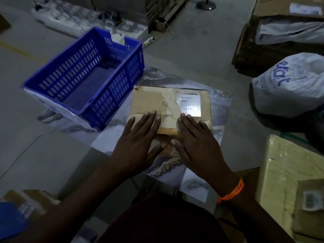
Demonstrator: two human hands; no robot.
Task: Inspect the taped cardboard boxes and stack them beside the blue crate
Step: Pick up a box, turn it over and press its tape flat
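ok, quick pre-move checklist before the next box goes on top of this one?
1. Base box beside crate: ok. The cardboard box sits right of the blue crate.
2. Box flat: ok, it lies level on the marbled sheet.
3. Tape intact: not ok. The tape on top looks torn and wrinkled.
4. Label readable: cannot tell. The label is glared out.
5. Hands clear: not ok. The left hand and right hand rest flat on the near edge.
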